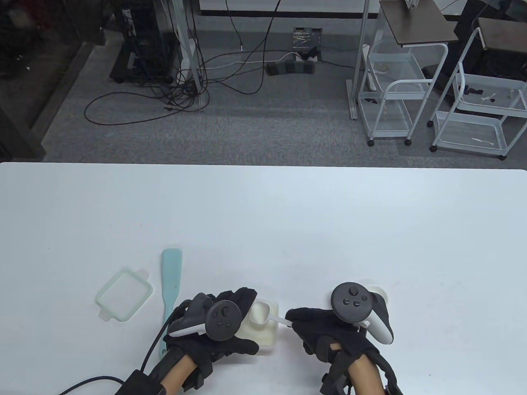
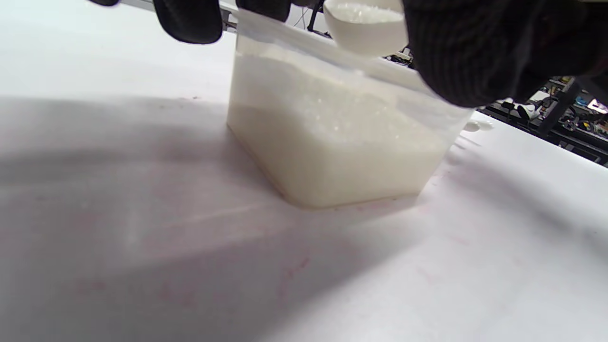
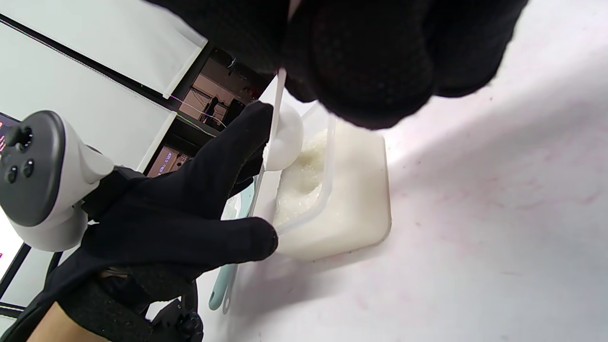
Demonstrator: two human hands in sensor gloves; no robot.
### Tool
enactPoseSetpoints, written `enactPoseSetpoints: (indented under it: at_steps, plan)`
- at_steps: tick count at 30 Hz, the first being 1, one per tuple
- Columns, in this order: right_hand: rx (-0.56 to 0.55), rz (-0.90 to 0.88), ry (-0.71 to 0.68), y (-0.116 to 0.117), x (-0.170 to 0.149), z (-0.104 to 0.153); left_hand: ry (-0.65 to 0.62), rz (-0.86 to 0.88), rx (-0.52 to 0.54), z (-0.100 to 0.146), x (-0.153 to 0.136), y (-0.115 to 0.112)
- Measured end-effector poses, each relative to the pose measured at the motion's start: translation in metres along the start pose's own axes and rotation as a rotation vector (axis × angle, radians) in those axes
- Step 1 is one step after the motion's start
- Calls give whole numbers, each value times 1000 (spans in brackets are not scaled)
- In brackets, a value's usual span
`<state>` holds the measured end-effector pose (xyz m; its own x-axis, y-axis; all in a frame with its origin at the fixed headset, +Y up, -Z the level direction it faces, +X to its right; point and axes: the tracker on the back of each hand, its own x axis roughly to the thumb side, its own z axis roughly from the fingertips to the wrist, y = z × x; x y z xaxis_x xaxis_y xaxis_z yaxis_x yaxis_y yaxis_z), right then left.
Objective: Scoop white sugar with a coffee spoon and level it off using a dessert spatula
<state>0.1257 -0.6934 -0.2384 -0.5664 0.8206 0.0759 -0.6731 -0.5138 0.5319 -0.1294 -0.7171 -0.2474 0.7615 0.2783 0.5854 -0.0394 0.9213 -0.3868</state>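
My left hand (image 1: 214, 325) wraps the near-left side of the sugar container (image 2: 332, 137), fingers (image 3: 209, 175) spread against its wall and rim. Purpose, as I judge it: to keep the light tub from sliding on the bench (image 1: 263, 214) while the spoon digs. The tub stands open and upright, filled with white sugar (image 3: 304, 175) to well above half its height.

My right hand (image 1: 329, 333) pinches the thin handle of the coffee spoon (image 1: 263, 313), fingers closed on its tail end. The long reach keeps my knuckles out of the sugar. The bowl of the spoon sits above the tub's far-left corner, close to my left fingertips. The left wrist view shows sugar in the bowl, roughly to the brim; I cannot tell whether it is heaped. Holding it over the tub means any spill falls back in (sensible, since levelling will push off the excess).

The dessert spatula (image 1: 170, 284), pale blue, lies flat on the bench just left of my left hand, blade away from me, handle tip towards me and partly under my wrist. Untouched, but placed within easy reach of the hand that must take it. The lid (image 1: 124, 294) lies further left, clear of the work.

Judgement: scoop loaded, levelling not yet done. My left hand would have to let go of the tub to fetch the spatula.
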Motion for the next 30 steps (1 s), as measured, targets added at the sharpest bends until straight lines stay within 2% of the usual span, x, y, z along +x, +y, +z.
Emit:
enactPoseSetpoints:
  at_steps: [2, 5, 10, 13, 16, 19, 22, 27, 30]
  plan:
    - [-7, -1, -3, -1, 0, 0, 5, 46, 5, 6, -5, 10]
    - [-11, -24, -17, -3, -1, 1, 40, 167, 100, 22, -23, 32]
    - [-16, -62, -41, -4, 0, 3, 249, 262, 226, 49, -63, 54]
    - [-17, -62, -44, -5, 0, 3, 378, 250, 226, 56, -80, 54]
    - [-19, -60, -45, -5, 0, 3, 544, 183, 187, 59, -91, 50]
    - [-21, -59, -47, -5, 0, 3, 706, 50, 57, 55, -96, 42]
    - [-23, -62, -48, -5, 0, 4, 816, -112, -71, 47, -99, 30]
    - [-23, -57, -44, -5, 0, 4, 877, -119, -211, 36, -102, 13]
    - [-20, -52, -40, -5, 0, 3, 913, -173, -255, 32, -102, 6]
